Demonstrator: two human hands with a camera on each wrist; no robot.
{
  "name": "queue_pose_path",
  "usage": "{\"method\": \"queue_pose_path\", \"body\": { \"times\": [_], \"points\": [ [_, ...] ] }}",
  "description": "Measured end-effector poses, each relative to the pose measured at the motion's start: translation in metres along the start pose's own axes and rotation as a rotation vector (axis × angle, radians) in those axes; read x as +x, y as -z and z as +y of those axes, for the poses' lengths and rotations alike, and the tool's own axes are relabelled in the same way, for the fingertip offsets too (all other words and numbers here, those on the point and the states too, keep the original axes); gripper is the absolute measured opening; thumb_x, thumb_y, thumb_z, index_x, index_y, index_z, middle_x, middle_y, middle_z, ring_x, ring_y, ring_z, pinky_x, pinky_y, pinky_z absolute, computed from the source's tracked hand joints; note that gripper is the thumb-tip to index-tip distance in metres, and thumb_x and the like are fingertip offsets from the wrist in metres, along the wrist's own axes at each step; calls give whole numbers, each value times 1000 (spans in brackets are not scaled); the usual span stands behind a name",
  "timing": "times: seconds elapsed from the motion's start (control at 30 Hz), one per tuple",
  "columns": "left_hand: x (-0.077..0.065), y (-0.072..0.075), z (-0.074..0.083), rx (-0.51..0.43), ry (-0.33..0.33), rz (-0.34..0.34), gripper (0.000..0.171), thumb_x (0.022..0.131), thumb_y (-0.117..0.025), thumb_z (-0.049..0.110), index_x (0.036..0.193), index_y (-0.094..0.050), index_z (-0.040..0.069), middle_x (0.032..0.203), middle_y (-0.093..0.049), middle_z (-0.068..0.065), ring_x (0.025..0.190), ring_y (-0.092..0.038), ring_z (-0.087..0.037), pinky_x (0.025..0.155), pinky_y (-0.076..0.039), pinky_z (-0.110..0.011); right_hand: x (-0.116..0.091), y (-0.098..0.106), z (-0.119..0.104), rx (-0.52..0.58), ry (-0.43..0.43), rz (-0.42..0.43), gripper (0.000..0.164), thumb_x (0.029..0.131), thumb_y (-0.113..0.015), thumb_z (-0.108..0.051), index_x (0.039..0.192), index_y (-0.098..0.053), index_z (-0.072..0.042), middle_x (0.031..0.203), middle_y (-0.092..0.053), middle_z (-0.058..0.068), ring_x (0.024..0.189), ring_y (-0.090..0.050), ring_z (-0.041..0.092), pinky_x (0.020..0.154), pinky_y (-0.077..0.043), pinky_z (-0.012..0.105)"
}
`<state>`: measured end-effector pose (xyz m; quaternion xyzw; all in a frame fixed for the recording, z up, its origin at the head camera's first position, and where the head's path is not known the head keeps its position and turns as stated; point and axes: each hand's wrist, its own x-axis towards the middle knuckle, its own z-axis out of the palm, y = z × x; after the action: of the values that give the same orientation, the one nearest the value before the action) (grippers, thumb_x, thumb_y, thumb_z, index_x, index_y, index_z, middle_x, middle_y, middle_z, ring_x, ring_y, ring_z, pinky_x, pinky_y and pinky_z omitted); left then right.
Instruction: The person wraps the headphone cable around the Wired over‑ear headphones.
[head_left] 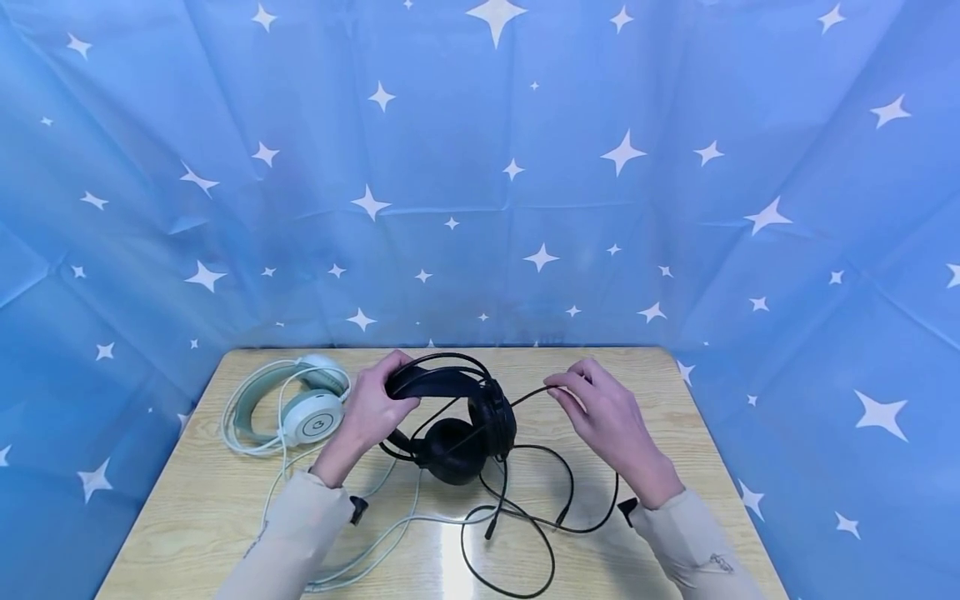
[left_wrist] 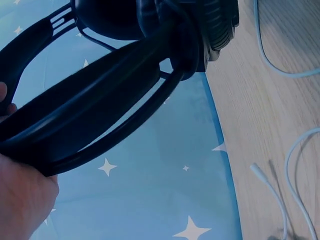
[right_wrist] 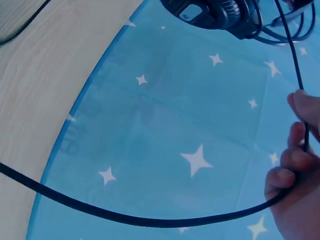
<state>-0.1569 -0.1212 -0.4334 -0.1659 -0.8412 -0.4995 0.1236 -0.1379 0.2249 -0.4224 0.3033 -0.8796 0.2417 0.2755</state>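
Black over-ear headphones [head_left: 452, 450] are held up near the middle of the table, their band tilted toward the left. My left hand [head_left: 372, 406] grips the headband [left_wrist: 85, 100], fingers and thumb wrapped round its padded middle. To the right, my right hand [head_left: 600, 410] pinches the black cable [right_wrist: 150, 220] between thumb and fingers. One stretch of that cable runs from the pinch back to the headphones, and the rest hangs down and loops over the tabletop. Two black plug ends [head_left: 491, 527] lie in front of the headphones.
Pale green headphones [head_left: 315, 418] lie at the table's left, beside my left forearm. Their light cable [head_left: 390, 533] trails across the front and crosses near the black loops. A wooden table [head_left: 645, 575] carries everything, with a blue star-patterned curtain [head_left: 480, 167] behind it and at both sides.
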Motion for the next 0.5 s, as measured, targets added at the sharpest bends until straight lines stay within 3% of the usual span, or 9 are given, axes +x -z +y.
{"method": "queue_pose_path", "body": {
  "times": [0.13,0.33,0.5],
  "points": [
    [0,1,0,-75,7,-47,30,72,-70,2,101,-66,10,82,-63,1,73,-56,-18,70,-44,-30,5,-5,2,28,-46,13,19,89,-80,-7,106,-77,-15,94,-59,-3,68,-47,7,54,-39,26],
    [0,6,-2,-281,-4,-126,32,74,-66,-6,105,-65,1,88,-61,-3,79,-55,-17,77,-43,-27,9,-12,9,151,-141,-16,19,95,-73,-5,111,-78,-14,98,-63,-4,73,-48,8,59,-41,26],
    [-1,9,-4,-509,-25,-231,32,75,-60,-10,106,-59,-2,77,-55,1,58,-48,-10,53,-39,-23,12,-20,16,337,-286,-69,14,98,-72,-15,111,-78,-17,97,-69,-5,72,-53,11,62,-44,26]
  ]
}}
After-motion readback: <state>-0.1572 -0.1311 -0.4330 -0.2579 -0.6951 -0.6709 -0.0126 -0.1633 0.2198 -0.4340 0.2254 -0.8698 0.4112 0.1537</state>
